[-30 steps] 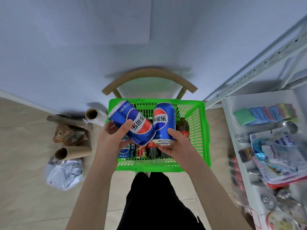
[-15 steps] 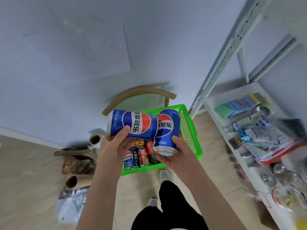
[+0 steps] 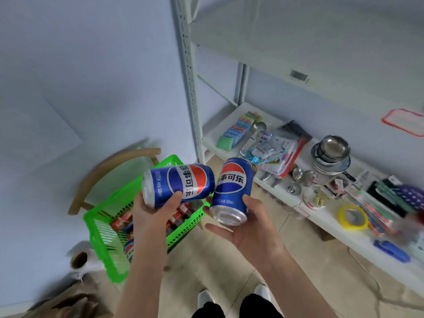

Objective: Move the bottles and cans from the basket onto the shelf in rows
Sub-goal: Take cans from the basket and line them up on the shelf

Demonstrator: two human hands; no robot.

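At the far left a roll of clear film lies on the floor just beside the green basket, which sits on a wooden chair against the wall. Inside the basket I can make out more red and blue cans and bottles, though my forearm hides much of them and I cannot count them. My left hand is wrapped around 1 blue can, which lies on its side above the basket's right edge, my thumb pressed across its label. Touching its end, or very nearly, is the 2nd blue can, tilted with its silver base toward me; my right hand cups it from below, thumb on its side. Both cans are in the air, between the basket and the white shelf. On the shelf's lower board, near its left end, sits a row of coloured sponges, then packets, stacked metal bowls, and a yellow tape roll near the front edge, blurred.
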